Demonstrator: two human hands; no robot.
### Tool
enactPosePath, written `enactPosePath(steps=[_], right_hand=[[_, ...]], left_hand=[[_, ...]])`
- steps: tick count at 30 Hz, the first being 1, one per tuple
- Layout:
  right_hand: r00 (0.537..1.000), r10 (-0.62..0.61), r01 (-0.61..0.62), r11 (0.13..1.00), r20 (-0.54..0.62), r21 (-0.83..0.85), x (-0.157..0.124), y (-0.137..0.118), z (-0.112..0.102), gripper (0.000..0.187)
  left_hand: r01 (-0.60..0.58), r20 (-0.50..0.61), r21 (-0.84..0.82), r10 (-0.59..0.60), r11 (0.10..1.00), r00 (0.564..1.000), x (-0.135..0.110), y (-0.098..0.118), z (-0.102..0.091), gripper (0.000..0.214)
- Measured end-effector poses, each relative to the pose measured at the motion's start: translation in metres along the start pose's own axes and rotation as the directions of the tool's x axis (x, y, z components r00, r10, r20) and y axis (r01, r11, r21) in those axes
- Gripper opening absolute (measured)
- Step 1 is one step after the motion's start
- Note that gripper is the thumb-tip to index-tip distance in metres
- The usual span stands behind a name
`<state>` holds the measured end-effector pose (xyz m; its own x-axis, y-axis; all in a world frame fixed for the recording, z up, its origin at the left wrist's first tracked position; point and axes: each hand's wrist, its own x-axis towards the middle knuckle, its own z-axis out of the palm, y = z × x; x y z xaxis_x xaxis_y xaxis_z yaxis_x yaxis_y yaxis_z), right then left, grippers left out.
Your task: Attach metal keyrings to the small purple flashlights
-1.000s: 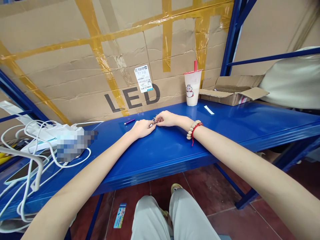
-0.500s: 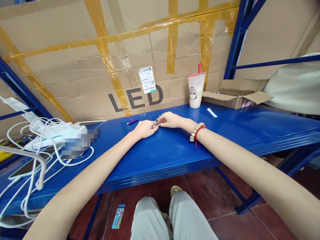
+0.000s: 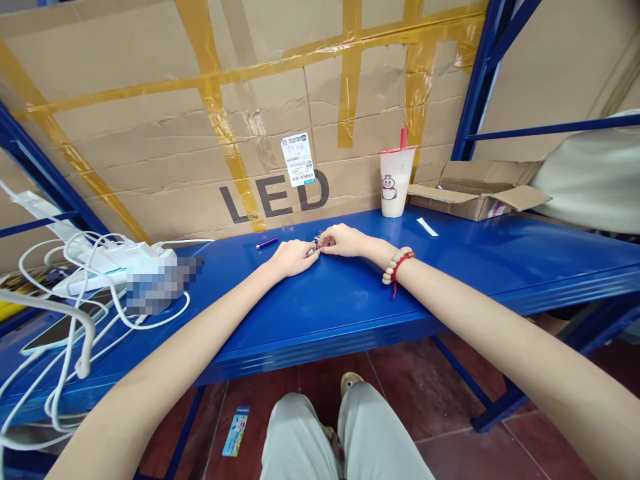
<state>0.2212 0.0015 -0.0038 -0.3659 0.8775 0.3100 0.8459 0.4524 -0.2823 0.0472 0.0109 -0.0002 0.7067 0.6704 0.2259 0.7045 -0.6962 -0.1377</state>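
Note:
Both hands meet over the blue shelf top [image 3: 330, 300], fingertips nearly touching. Between the thumb and fingers of my left hand [image 3: 294, 259] is a small shiny metal piece [image 3: 312, 252], its kind too small to tell. My right hand [image 3: 345, 240] is closed in a pinch beside it; whatever its fingertips hold is hidden. A few tiny dark and silvery bits [image 3: 317, 239] show just behind the fingertips. To the left of my left hand lies a slim purple stick-like object [image 3: 267, 244] with a light-coloured tip.
At the back stands a lidded drink cup [image 3: 397, 183] with a red straw. Right of it are a white paper strip [image 3: 427, 227] and an open cardboard box [image 3: 465, 193]. Tangled white cables [image 3: 65, 267] and a phone [image 3: 65, 330] lie left. A large carton [image 3: 175, 153] forms the back.
The view has shifted slightly, so everything sits a little further right. Both hands keep the same pinched pose at the same spot on the shelf.

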Motion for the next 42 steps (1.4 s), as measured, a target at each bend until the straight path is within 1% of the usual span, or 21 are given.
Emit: enactPosePath(steps=[1, 3, 6, 7, 9, 12, 17, 20, 23, 27, 31, 35, 38, 41, 42], right_hand=[[1.000, 0.000, 0.000, 1.000, -0.002, -0.004, 0.000, -0.001, 0.000, 0.020], [1.000, 0.001, -0.001, 1.000, -0.003, -0.009, -0.002, -0.002, -0.001, 0.019], [1.000, 0.006, -0.006, 1.000, -0.016, -0.016, -0.003, -0.005, -0.001, 0.017], [1.000, 0.006, -0.007, 1.000, -0.029, -0.023, -0.003, -0.005, -0.001, 0.016], [0.998, 0.007, -0.010, 0.999, -0.068, -0.038, -0.003, -0.006, -0.001, 0.015], [0.990, 0.017, -0.024, 0.999, -0.140, -0.045, -0.002, -0.006, 0.001, 0.016], [0.967, 0.071, -0.064, 0.997, -0.246, 0.033, 0.000, -0.004, 0.003, 0.019], [0.958, 0.085, -0.062, 0.994, -0.273, 0.090, 0.001, -0.003, 0.004, 0.018], [0.958, 0.074, -0.042, 0.992, -0.278, 0.117, 0.001, -0.004, 0.004, 0.018], [0.955, 0.053, -0.026, 0.995, -0.290, 0.095, 0.000, -0.006, 0.002, 0.018], [0.955, 0.041, -0.025, 0.998, -0.294, 0.056, -0.003, -0.009, -0.001, 0.018], [0.950, 0.062, -0.053, 0.998, -0.306, 0.039, -0.005, -0.012, -0.004, 0.017], [0.927, 0.095, -0.093, 0.995, -0.363, 0.023, -0.005, -0.012, -0.006, 0.018], [0.903, 0.147, -0.156, 0.988, -0.403, 0.010, -0.005, -0.011, -0.007, 0.018], [0.903, 0.158, -0.169, 0.986, -0.399, 0.008, -0.005, -0.010, -0.007, 0.018]], left_hand=[[0.021, -0.032, -0.012, -0.021, 1.000, 0.999, 0.000, 0.000, 0.001, 0.036], [0.087, -0.133, -0.069, -0.095, 0.994, 0.987, 0.001, -0.001, 0.003, 0.039], [0.172, -0.281, -0.223, -0.232, 0.959, 0.931, 0.002, -0.004, 0.006, 0.042], [0.183, -0.304, -0.276, -0.266, 0.944, 0.915, 0.002, -0.005, 0.007, 0.042], [0.188, -0.317, -0.368, -0.313, 0.911, 0.895, 0.004, -0.008, 0.009, 0.041], [0.190, -0.308, -0.442, -0.347, 0.877, 0.886, 0.005, -0.011, 0.011, 0.040], [0.177, -0.295, -0.445, -0.330, 0.878, 0.897, 0.004, -0.009, 0.011, 0.037], [0.156, -0.292, -0.448, -0.309, 0.880, 0.905, 0.004, -0.008, 0.011, 0.035], [0.138, -0.292, -0.457, -0.295, 0.879, 0.910, 0.003, -0.007, 0.011, 0.033], [0.112, -0.299, -0.469, -0.276, 0.876, 0.913, 0.004, -0.009, 0.012, 0.033], [0.073, -0.279, -0.495, -0.238, 0.866, 0.930, 0.005, -0.010, 0.014, 0.033], [0.048, -0.263, -0.509, -0.208, 0.859, 0.942, 0.004, -0.010, 0.014, 0.032], [0.056, -0.256, -0.463, -0.194, 0.885, 0.947, 0.002, -0.007, 0.012, 0.029], [0.074, -0.217, -0.390, -0.170, 0.918, 0.961, 0.000, -0.004, 0.008, 0.023], [0.074, -0.200, -0.355, -0.153, 0.932, 0.968, -0.001, -0.003, 0.007, 0.023]])
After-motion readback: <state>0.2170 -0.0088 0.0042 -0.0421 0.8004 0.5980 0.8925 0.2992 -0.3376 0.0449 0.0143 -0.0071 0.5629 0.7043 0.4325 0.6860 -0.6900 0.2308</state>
